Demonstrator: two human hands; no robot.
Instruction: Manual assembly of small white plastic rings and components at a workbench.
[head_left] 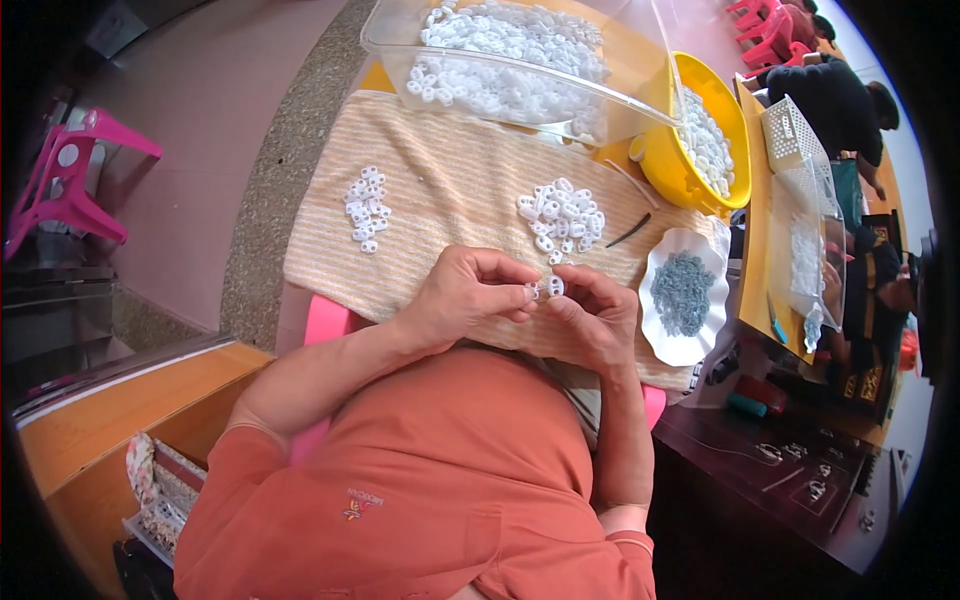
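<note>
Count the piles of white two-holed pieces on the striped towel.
2: a smaller pile on the left of the striped towel, a larger pile right of its middle, beyond the right hand.

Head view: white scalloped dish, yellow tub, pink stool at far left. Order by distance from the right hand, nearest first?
From the right hand:
1. White scalloped dish: just to the hand's right, grey pieces in it.
2. Yellow tub: beyond the dish, up and to the right.
3. Pink stool: across to the far left, on the floor.

Workshop, piled white parts, clear bin, co-worker
</note>
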